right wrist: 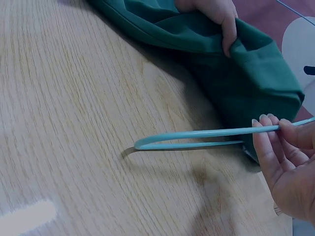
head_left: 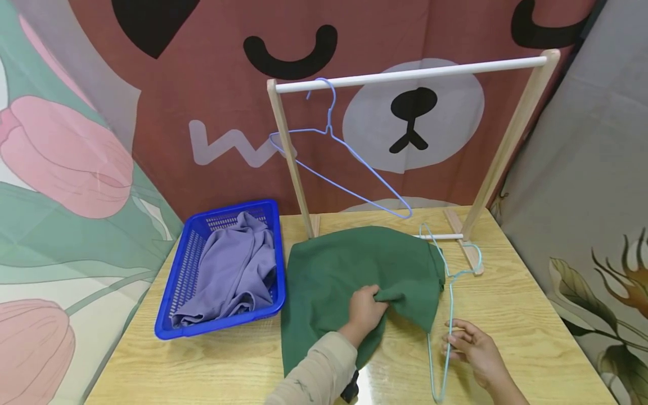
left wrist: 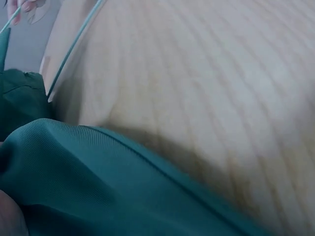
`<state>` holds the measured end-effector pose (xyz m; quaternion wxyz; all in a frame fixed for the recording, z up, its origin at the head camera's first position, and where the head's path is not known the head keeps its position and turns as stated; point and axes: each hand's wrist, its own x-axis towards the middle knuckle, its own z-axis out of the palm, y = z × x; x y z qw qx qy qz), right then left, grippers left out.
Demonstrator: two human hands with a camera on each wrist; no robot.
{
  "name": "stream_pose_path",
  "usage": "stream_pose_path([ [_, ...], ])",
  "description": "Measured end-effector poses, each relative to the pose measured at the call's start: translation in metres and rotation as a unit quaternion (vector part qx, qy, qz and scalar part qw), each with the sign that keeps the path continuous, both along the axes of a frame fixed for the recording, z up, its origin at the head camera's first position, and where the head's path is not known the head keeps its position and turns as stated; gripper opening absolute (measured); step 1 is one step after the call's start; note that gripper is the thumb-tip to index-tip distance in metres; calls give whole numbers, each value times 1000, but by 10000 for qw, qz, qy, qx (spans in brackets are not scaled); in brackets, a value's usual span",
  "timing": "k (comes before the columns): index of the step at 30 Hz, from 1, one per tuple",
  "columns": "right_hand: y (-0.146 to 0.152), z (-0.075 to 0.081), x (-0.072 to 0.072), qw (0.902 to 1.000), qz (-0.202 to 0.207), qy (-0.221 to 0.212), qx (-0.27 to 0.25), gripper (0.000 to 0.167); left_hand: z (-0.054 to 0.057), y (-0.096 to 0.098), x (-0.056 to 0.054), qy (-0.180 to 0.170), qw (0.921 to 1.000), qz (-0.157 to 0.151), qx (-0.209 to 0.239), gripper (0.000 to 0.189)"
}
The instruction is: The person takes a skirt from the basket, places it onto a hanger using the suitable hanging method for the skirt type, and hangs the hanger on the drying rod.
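Green cloth [head_left: 334, 270] is overlapping a turquoise hanger [right wrist: 206, 132].
Left hand [head_left: 365, 310] is pinching cloth; right hand [head_left: 475, 350], at its four o'clock, the hanger, apparently steadying both.

turquoise hanger [right wrist: 206, 133] partly hidden behind the green cloth [head_left: 334, 275]

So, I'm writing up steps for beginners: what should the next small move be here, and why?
I'd probably have the left hand draw the green garment slightly further across the teal hanger while the right hand steadies that hanger: the left hand grips the garment, the hanger's lower bar disappears under it, and most of the garment lies left of the hanger.
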<state>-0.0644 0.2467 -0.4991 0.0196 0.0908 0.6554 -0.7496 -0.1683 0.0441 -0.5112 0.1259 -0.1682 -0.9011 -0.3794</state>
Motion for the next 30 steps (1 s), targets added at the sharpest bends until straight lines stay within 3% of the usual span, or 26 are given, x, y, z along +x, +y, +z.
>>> stream_pose_path([
  [9, 0, -1, 0, 9999, 126, 3, 3, 18, -5, 1, 9, 405, 9938, -287, -999, 23],
  [23, -3, -3, 1, 9989, 240, 243, -318, 19, -8, 9, 19, -52, 9851, -47, -1718, 10],
  [30, -4, -3, 1, 9990, 174, 263, -309, 17, -11, 13, 25, -147, 9788, -89, -2043, 19],
])
